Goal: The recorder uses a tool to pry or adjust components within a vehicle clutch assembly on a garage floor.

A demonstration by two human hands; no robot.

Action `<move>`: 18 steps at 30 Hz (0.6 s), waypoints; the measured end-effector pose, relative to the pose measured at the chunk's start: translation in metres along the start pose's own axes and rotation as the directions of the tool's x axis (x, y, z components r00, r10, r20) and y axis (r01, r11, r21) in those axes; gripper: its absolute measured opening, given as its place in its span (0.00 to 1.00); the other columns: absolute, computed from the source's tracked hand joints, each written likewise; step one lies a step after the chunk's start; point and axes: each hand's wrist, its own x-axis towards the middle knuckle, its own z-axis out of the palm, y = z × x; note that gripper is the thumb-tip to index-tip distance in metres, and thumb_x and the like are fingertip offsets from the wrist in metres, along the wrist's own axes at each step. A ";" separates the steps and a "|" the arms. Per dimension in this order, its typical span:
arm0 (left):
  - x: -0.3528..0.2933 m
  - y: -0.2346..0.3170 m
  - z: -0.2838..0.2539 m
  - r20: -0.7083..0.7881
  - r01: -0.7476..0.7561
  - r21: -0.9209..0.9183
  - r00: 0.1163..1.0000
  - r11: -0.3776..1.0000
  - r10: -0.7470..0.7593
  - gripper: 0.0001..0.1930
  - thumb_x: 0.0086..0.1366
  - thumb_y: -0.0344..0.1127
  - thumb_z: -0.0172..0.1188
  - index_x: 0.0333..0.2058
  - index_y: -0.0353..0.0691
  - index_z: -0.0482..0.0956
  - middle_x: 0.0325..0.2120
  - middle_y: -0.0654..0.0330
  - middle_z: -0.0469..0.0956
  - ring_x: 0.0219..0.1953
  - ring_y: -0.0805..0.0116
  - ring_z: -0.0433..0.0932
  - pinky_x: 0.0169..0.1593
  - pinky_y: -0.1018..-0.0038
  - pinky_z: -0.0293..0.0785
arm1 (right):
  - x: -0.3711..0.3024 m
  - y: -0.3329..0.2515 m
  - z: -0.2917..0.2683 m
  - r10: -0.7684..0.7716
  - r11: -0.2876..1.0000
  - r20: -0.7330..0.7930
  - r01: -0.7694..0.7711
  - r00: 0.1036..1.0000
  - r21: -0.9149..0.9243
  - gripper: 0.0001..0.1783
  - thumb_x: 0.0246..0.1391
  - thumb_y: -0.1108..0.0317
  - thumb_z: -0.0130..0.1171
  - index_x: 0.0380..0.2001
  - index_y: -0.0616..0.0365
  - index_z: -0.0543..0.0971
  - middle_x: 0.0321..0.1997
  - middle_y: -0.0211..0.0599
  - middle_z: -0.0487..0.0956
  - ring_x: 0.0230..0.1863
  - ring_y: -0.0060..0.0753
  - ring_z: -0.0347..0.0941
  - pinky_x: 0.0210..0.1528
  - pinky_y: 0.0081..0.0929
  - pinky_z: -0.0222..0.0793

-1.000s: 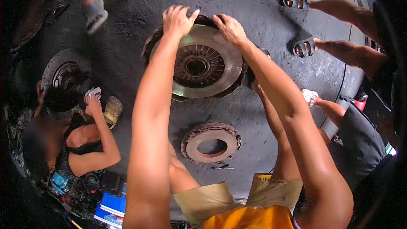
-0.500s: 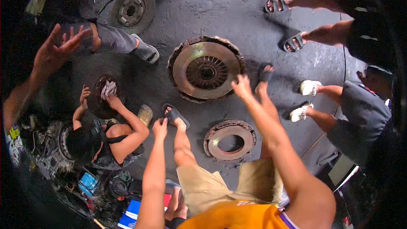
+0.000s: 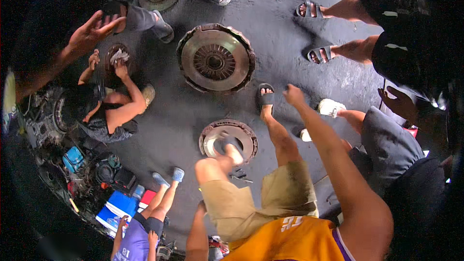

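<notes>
One clutch plate [image 3: 215, 50] lies left of right-hand fingers [image 3: 289, 90]; well apart.

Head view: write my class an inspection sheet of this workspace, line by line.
Surface: dark grey floor, marked by shadows.
Job's things: large round metal plate, flat on the floor; smaller ring, partly hidden by a blurred foot.
Clutter: small dark object near the ring; blue box and machine parts at lower left.
Hands: right hand seemingly holds nothing; left hand mostly hidden.
Cables: nothing seen for certain.
Surroundings: crouching person at left with a white cloth; other people at right.
</notes>
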 end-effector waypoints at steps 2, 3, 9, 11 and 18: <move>0.002 0.003 0.036 -0.029 -0.076 -0.131 0.997 0.988 0.072 0.19 0.60 0.47 0.54 0.36 0.35 0.77 0.27 0.55 0.78 0.28 0.67 0.76 0.32 0.72 0.71 | -0.016 0.036 -0.007 0.098 0.994 0.084 -0.093 0.992 -0.066 0.22 0.46 0.60 0.58 0.42 0.60 0.71 0.39 0.56 0.76 0.42 0.57 0.72 0.43 0.45 0.68; 0.007 0.006 0.050 0.024 -0.063 -0.242 0.997 0.968 0.070 0.19 0.60 0.47 0.54 0.36 0.35 0.77 0.27 0.55 0.78 0.28 0.68 0.76 0.32 0.72 0.70 | -0.022 0.041 -0.003 0.146 0.974 0.115 -0.122 0.983 -0.192 0.25 0.46 0.61 0.58 0.48 0.58 0.68 0.40 0.57 0.75 0.43 0.58 0.71 0.44 0.46 0.68; 0.041 0.003 0.114 -0.021 -0.249 -0.248 0.967 0.936 0.252 0.20 0.61 0.48 0.54 0.40 0.34 0.75 0.31 0.56 0.78 0.30 0.68 0.75 0.33 0.73 0.70 | -0.009 -0.053 0.015 -0.123 0.989 0.148 0.134 0.981 -0.068 0.50 0.46 0.63 0.59 0.65 0.44 0.38 0.38 0.58 0.76 0.40 0.59 0.73 0.41 0.47 0.68; 0.035 -0.021 0.130 -0.054 -0.347 -0.266 0.937 0.900 0.345 0.20 0.61 0.47 0.54 0.40 0.35 0.75 0.31 0.57 0.78 0.29 0.69 0.75 0.33 0.74 0.70 | -0.001 -0.102 0.015 -0.086 0.995 0.061 0.088 0.994 -0.040 0.45 0.47 0.60 0.57 0.65 0.41 0.44 0.38 0.58 0.76 0.40 0.58 0.73 0.41 0.48 0.68; 0.016 -0.211 0.212 -0.191 -0.321 -0.562 0.947 0.763 0.258 0.17 0.60 0.44 0.56 0.41 0.36 0.76 0.29 0.59 0.78 0.30 0.69 0.77 0.33 0.76 0.71 | -0.149 -0.136 0.074 -0.549 0.832 0.043 0.541 0.835 0.122 0.26 0.47 0.60 0.56 0.49 0.57 0.69 0.35 0.53 0.77 0.39 0.54 0.74 0.40 0.42 0.69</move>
